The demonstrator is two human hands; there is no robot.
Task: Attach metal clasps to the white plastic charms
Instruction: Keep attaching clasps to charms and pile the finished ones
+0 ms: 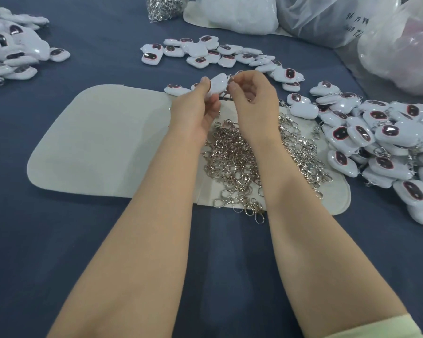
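Mid-frame, the left hand (200, 111) pinched a white plastic charm (217, 85) while the right hand (252, 93) pinched a small metal clasp (232, 78) against the charm's upper edge. Both were held above a cream mat (103, 142). Below them lay a heap of loose clasps (249, 162) on the mat, and more charms were piled at the right (388, 142) and upper left (15, 52) of the frame.

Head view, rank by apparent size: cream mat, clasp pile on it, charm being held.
1. cream mat
2. clasp pile
3. charm, pinched by the left hand; the right hand pinches a clasp.
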